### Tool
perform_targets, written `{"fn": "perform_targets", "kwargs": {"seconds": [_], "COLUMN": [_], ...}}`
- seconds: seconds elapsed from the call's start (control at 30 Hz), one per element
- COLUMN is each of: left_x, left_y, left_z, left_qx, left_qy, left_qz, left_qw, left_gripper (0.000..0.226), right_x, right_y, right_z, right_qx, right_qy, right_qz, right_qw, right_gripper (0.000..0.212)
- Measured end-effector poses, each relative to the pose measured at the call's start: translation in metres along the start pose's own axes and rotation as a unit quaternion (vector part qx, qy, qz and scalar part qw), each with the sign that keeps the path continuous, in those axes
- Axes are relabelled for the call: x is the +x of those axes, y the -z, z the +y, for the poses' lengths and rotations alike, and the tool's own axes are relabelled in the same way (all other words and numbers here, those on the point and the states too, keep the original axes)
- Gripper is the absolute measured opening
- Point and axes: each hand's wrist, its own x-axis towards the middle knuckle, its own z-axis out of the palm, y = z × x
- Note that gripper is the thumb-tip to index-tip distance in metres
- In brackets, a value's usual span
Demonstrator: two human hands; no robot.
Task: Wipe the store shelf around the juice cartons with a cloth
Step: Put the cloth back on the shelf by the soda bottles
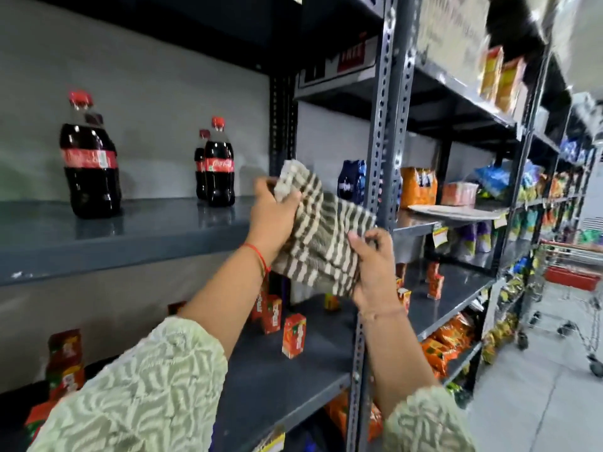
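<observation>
The striped cloth point(321, 238), gripped by the left hand point(272, 216) and right hand point(375, 265) above the carton shelf point(280, 370), should be folded flat, then swept around each juice carton point(293, 334).

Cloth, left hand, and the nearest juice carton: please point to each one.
cloth point(321, 236), head view, middle of the striped fabric
left hand point(272, 215), head view, back of hand
juice carton point(294, 336), head view, front face
</observation>
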Motion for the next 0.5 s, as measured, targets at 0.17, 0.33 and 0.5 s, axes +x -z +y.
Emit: {"fn": "perform_targets", "kwargs": {"seconds": [0.17, 0.33, 0.5], "left_x": [0.069, 0.114, 0.114], "left_y": [0.002, -0.007, -0.026], "left_z": [0.022, 0.001, -0.019], "left_qx": [-0.020, 0.106, 0.557], "left_qy": [0.024, 0.081, 0.097], "left_qz": [0.044, -0.017, -0.133], "left_qw": [0.999, 0.991, 0.814], "left_gripper": [0.044, 0.042, 0.039], "right_x": [0.083, 0.148, 0.180], "right_y": [-0.042, -0.060, -0.058], "right_z": [-0.049, -0.047, -0.014], "right_qx": [-0.257, -0.473, -0.661], "right_qy": [0.132, 0.145, 0.078], "right_qz": [0.015, -0.033, -0.123], "right_qw": [0.957, 0.869, 0.736], "right_gripper": [0.034, 0.010, 0.035]}}
